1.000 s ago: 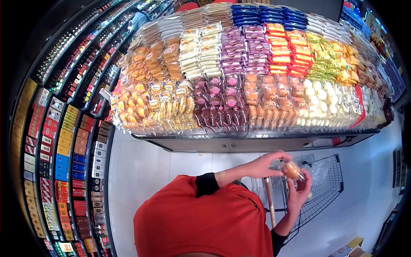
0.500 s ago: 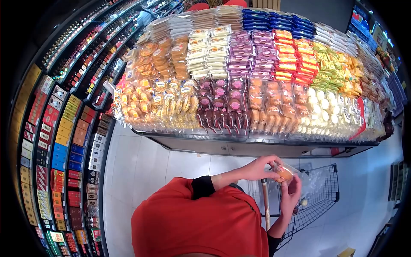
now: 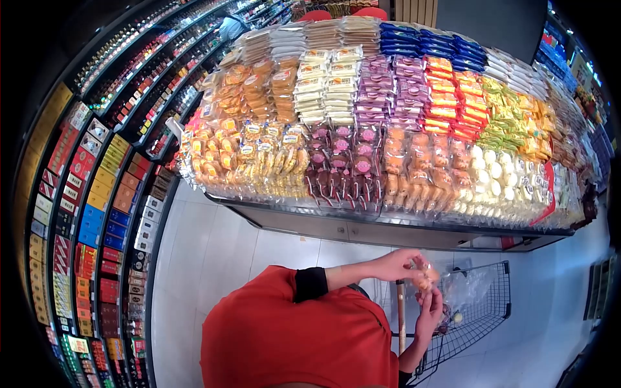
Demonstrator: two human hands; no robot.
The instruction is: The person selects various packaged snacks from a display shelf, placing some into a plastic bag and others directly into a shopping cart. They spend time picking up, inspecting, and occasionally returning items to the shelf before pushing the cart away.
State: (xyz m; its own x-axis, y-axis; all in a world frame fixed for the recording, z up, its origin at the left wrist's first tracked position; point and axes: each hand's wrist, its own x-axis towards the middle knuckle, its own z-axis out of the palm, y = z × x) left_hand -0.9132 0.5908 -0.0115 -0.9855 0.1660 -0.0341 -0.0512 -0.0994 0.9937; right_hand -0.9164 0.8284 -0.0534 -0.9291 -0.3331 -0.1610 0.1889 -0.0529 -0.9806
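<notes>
Between my two hands is a small brown cake in clear plastic wrap (image 3: pixel 425 279), held over the handle end of the cart. My left hand (image 3: pixel 393 264) grips its upper left side, thumb and fingers closed on the wrapper. From below, the fingers of my right hand (image 3: pixel 428 309) pinch its lower edge. Just beyond lies a wire shopping cart (image 3: pixel 479 320), with clear plastic bags (image 3: pixel 469 288) and a few small round items inside. The cart's handle (image 3: pixel 401 310) passes close to my right wrist.
A long display counter (image 3: pixel 304 223) piled with packaged cakes and snacks runs across the front. Tall shelves (image 3: pixel 97 213) full of boxed goods curve along the left. Pale floor tiles (image 3: pixel 200 258) lie between. Farther back on the left, a person (image 3: pixel 233 27) stands among the shelves.
The wrapped cake has turned in my hands, and my right hand has shifted slightly left and down. The counter sits a little lower and farther right in view.
</notes>
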